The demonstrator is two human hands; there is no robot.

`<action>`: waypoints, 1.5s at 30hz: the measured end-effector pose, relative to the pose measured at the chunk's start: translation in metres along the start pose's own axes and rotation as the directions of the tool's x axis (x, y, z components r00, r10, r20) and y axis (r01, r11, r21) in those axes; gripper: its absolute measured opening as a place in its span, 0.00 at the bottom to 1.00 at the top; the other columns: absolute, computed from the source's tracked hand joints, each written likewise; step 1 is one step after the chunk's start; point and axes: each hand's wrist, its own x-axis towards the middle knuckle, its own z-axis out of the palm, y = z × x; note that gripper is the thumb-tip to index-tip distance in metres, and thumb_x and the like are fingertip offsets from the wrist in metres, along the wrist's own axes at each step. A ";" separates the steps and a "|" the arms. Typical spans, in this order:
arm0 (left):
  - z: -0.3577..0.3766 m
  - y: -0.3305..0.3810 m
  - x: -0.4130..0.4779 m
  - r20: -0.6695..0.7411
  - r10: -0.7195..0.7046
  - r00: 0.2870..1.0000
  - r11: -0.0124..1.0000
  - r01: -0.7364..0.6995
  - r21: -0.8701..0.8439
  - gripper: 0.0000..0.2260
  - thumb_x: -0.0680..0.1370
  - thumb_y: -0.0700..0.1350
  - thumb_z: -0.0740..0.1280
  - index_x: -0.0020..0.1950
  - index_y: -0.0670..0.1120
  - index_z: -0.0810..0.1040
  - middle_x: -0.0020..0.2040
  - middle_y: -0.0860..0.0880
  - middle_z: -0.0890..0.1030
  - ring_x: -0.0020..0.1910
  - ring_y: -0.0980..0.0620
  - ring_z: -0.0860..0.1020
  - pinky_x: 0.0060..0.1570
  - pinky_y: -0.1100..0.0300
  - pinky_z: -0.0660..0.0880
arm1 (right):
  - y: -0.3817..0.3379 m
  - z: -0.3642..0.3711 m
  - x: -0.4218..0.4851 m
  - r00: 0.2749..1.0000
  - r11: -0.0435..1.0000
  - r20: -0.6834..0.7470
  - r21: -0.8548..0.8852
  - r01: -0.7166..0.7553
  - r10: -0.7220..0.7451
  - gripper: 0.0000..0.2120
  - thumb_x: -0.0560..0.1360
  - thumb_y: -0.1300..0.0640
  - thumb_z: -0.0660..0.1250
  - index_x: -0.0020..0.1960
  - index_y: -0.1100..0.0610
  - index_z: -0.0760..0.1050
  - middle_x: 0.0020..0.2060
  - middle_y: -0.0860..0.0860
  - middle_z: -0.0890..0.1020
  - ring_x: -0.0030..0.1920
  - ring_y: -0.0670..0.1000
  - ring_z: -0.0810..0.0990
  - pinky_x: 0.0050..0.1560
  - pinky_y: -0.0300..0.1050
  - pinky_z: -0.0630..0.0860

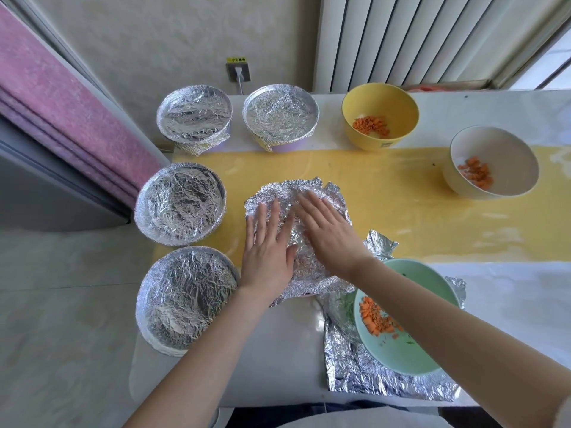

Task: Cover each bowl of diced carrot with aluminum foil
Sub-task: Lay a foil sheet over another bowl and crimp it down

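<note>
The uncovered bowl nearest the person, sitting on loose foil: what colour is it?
The bowl is pale green, clearest in the head view.

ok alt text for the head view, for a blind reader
The left hand and right hand press a crumpled foil sheet flat at centre. Four foil-covered bowls stand to the left; a yellow bowl, white bowl and green bowl of diced carrot sit uncovered on the right.
</note>
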 end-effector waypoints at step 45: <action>-0.064 -0.025 0.041 0.428 -0.476 0.768 0.053 0.510 -0.858 0.12 0.74 0.60 0.65 0.47 0.53 0.77 0.38 0.60 0.72 0.35 0.64 0.70 0.41 0.65 0.66 | 0.033 -0.046 0.039 0.774 0.164 0.300 0.875 -0.456 0.558 0.15 0.75 0.51 0.66 0.36 0.59 0.69 0.24 0.48 0.65 0.20 0.40 0.60 0.23 0.31 0.59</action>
